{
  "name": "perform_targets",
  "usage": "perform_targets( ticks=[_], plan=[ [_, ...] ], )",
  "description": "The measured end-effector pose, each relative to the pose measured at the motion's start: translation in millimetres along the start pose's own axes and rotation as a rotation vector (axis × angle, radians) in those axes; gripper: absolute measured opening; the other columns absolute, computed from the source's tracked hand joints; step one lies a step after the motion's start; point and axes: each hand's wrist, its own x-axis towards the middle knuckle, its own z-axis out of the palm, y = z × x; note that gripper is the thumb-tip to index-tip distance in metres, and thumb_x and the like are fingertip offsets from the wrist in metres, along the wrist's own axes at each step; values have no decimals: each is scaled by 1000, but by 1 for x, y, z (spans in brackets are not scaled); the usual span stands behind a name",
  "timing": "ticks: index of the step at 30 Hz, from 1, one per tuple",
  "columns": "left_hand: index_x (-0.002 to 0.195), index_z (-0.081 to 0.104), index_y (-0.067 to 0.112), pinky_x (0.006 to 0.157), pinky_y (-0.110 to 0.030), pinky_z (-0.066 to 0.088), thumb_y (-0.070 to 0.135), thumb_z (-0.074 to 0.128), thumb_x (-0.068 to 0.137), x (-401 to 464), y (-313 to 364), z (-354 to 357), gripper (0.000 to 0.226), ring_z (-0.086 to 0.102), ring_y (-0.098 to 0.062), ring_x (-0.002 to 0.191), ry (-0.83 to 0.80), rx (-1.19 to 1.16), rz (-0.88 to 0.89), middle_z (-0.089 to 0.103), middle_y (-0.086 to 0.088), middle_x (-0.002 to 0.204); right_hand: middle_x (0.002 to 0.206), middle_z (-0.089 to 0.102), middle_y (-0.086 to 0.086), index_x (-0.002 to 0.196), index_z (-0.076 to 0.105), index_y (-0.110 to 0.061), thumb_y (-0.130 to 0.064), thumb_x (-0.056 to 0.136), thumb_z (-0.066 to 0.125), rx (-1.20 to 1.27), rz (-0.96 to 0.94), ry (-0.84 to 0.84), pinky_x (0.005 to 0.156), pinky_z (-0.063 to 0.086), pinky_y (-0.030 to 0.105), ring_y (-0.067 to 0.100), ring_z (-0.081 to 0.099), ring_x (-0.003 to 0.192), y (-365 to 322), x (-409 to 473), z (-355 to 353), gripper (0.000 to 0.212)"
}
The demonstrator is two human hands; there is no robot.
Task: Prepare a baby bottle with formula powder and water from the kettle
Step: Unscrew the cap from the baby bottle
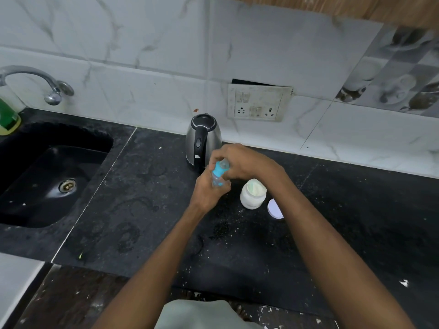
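We look down on a dark stone kitchen counter from head height, with both of our bare arms reaching forward from the 6 o'clock edge toward the middle of the scene.

Just above centre, our left hand wraps its fingers around the lower body of a small clear baby bottle, holding it above the counter and tilted, top leaning toward 1 o'clock. The bottle has a bright blue collar near its top. Our right hand comes in from 3 o'clock and closes its curled fingers over the bottle's top, gripping at the clear cap above the collar. We cannot tell what the bottle holds.

Directly behind the hands, toward 12 o'clock, stands a steel kettle with a black lid and black handle, upright near the tiled wall. Just beside the hands at about 4 o'clock sits an open white jar with pale powder visible inside. Its white lid lies just beyond the jar, farther toward 4 o'clock, partly hidden by our right forearm.

White specks are scattered on the counter below the jar. At 9 o'clock a black sink is sunk into the counter, with a chrome tap on the wall above it at 10 o'clock. A white socket panel sits on the marble-patterned tiles at 1 o'clock, right of the kettle.
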Motion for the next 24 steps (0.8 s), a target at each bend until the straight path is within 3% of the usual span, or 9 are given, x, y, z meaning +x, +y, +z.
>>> perform_targets(
  ticks=[2, 5, 7, 9, 11, 13, 16, 20, 24],
  plan=[
    [118, 62, 10, 65, -13, 50, 3, 80, 85, 0, -1, 0, 38, 66, -2, 79, 14, -9, -6, 72, -10, 100, 112, 58, -5, 114, 68, -28, -11, 79, 82, 43, -76, -14, 84, 52, 33, 14, 57, 102, 3, -3, -3, 42],
    [116, 62, 6, 62, -11, 49, 10, 80, 87, 1, -1, -2, 35, 65, -8, 77, 29, 20, -4, 68, 1, 95, 120, 57, 1, 126, 58, -26, -47, 83, 82, 110, -23, 104, 90, 52, 35, 18, 58, 105, 3, -4, -3, 54],
    [121, 62, 10, 66, -12, 51, 13, 79, 88, 1, -3, -1, 37, 69, -13, 84, 13, 13, 9, 71, 1, 101, 108, 65, 4, 124, 58, -17, -65, 86, 71, 44, 130, 152, 83, 58, 41, 20, 65, 88, 0, -1, -3, 62],
    [125, 60, 13, 71, -15, 54, 11, 80, 87, -1, -4, 0, 42, 70, -13, 92, 14, 16, 7, 71, -2, 107, 89, 73, 7, 110, 65, -11, -62, 92, 66, 33, 211, 94, 68, 62, 36, 22, 72, 70, -3, 1, 0, 54],
    [124, 59, 14, 71, -17, 54, 11, 81, 85, -1, -8, 0, 45, 70, -12, 92, 12, 21, -10, 71, -2, 108, 91, 75, 9, 104, 67, -12, -44, 95, 70, 67, 183, 23, 58, 58, 28, 22, 75, 65, -2, 3, 3, 33],
    [122, 59, 14, 71, -17, 52, 11, 82, 84, -3, -11, 0, 44, 69, -11, 90, 7, 32, -34, 71, -2, 107, 108, 69, 4, 109, 67, -20, -24, 89, 77, 48, 117, -26, 62, 53, 27, 18, 70, 76, 2, 5, 2, 22],
    [121, 58, 15, 71, -16, 52, 13, 82, 85, -4, -13, -1, 43, 68, -10, 89, 11, 55, -60, 70, 2, 104, 119, 61, -3, 122, 63, -27, -11, 83, 79, 44, 3, -79, 71, 47, 25, 15, 60, 98, 6, 5, 0, 46],
    [113, 56, 14, 61, -8, 48, 8, 79, 86, -3, -12, -5, 36, 62, -6, 78, 33, 78, -54, 65, 6, 95, 135, 54, 2, 143, 46, -26, -47, 84, 80, 95, -17, -30, 93, 53, 38, 18, 57, 113, 11, 7, 5, 70],
    [127, 58, 11, 65, -10, 51, 13, 79, 87, -1, -13, -4, 45, 70, -14, 92, 22, 71, -50, 71, -1, 108, 96, 74, 7, 119, 63, -17, -67, 87, 69, 106, 177, 10, 61, 64, 34, 20, 76, 70, 8, 10, 11, 59]
  ],
)
